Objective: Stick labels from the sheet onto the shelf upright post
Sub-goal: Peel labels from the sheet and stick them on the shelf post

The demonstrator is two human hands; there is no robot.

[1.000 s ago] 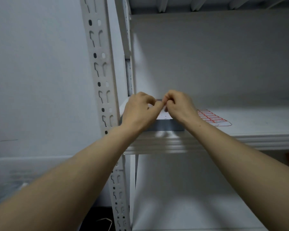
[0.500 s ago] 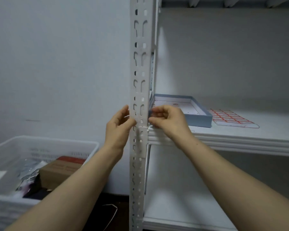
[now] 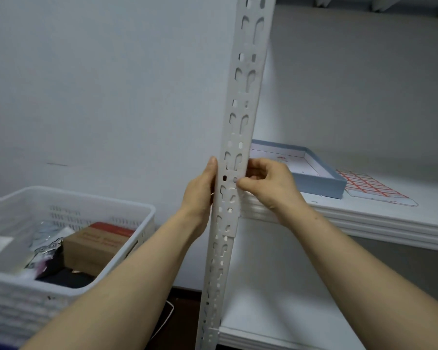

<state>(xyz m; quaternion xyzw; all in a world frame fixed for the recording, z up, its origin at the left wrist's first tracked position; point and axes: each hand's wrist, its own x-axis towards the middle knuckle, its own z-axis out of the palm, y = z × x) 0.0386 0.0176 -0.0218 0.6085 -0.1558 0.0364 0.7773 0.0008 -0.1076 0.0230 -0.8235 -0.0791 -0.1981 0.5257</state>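
Shelf upright post [image 3: 240, 137]: pale grey-white metal strip, matte, punched with paired keyhole slots and small oval holes, running from top to bottom of the view at a slight lean. Left hand [image 3: 200, 195] lay flat against its left edge, fingers extended, gripping nothing that could be seen. Right hand [image 3: 268, 184] was curled at the right edge, thumb tip pressed on the post's face; whether a label lay beneath could not be told. Label sheet [image 3: 371, 189]: white, grid of red-outlined rectangles, flat on the white shelf [image 3: 379, 218], just right of a shallow blue-grey tray [image 3: 321, 184]. White slotted plastic basket [image 3: 69, 251], lower left, held a brown cardboard box [image 3: 94, 246] and dark oddments.
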